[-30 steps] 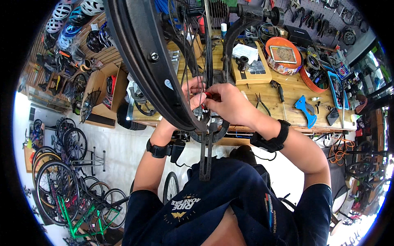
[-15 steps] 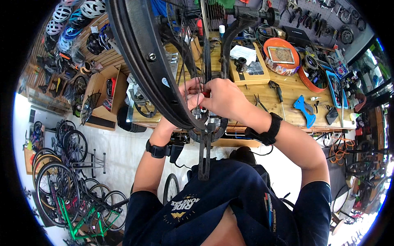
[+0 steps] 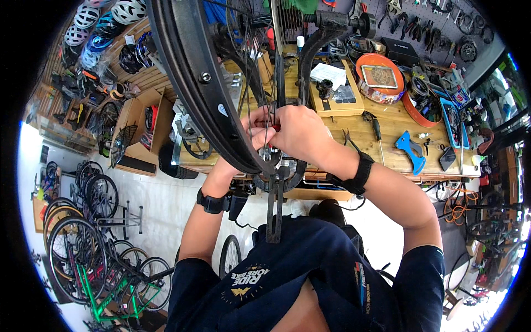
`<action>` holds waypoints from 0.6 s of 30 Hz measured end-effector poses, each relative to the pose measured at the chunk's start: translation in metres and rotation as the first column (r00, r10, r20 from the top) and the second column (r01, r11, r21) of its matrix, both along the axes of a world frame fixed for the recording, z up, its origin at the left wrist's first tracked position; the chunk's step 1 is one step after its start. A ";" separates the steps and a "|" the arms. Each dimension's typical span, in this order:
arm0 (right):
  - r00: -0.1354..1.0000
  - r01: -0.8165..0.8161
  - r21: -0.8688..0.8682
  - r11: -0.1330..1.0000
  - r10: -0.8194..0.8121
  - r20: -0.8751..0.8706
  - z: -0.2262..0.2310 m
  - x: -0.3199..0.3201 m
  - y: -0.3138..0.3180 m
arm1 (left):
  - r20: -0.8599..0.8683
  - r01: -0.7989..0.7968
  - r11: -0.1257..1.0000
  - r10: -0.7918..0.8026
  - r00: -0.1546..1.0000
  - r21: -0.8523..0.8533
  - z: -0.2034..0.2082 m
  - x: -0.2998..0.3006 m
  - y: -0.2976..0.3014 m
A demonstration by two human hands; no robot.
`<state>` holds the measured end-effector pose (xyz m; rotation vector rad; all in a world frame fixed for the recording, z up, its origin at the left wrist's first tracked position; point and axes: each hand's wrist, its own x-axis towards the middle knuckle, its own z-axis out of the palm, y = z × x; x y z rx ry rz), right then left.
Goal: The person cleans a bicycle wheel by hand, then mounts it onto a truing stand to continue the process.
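A black bicycle wheel rim (image 3: 207, 94) with thin spokes stands upright in a black truing stand (image 3: 310, 52). Both my hands meet at the spokes, just above the lowest part of the rim. My right hand (image 3: 303, 131) is closed, pinching a small red spoke wrench (image 3: 276, 128) that is mostly covered by the fingers. Partly behind the rim and spokes, my left hand (image 3: 258, 133) has its thumb and fingers drawn together beside the wrench. What the left fingers grip is hidden. Higher up, a cassette (image 3: 289, 17) sits on the wheel's hub.
On the wooden workbench (image 3: 395, 130) lie a screwdriver (image 3: 376, 126), pliers (image 3: 350, 140), a blue tool (image 3: 410, 152), a cardboard box (image 3: 351, 99) and round orange tins (image 3: 371, 66). A carton (image 3: 138, 130) stands left. Several bicycles (image 3: 83, 254) are parked at lower left; helmets (image 3: 86, 16) hang above.
My right hand has turned slightly at the wrist, and a bit more of the red wrench shows. My left hand and the wheel look nearly unchanged.
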<state>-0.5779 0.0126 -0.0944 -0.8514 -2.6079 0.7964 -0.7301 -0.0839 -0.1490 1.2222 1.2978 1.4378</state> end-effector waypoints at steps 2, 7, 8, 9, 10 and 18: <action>1.000 0.006 0.012 1.000 -0.006 -0.003 -0.002 -0.002 -0.001 | 0.032 0.041 0.999 -0.041 0.999 -0.001 0.001 -0.001 0.001; 1.000 0.014 0.041 0.999 -0.014 0.003 -0.003 -0.004 -0.004 | 0.037 -0.005 1.000 0.006 0.999 -0.021 0.004 0.005 -0.002; 1.000 0.013 0.037 0.999 -0.014 0.020 -0.001 -0.005 -0.007 | 0.048 -0.017 1.000 0.018 0.999 -0.020 0.005 0.006 -0.003; 0.999 0.013 0.030 0.999 -0.014 0.037 0.000 -0.005 -0.009 | 0.046 -0.007 1.000 0.007 0.999 -0.011 0.003 0.005 -0.002; 1.000 0.012 0.047 0.999 -0.013 0.026 -0.001 -0.006 -0.010 | 0.045 0.003 1.000 -0.003 0.999 -0.002 -0.001 0.002 -0.001; 0.999 0.038 0.138 0.990 -0.040 0.012 -0.003 -0.008 -0.015 | 0.038 0.010 1.000 -0.009 0.999 -0.011 0.001 0.000 -0.001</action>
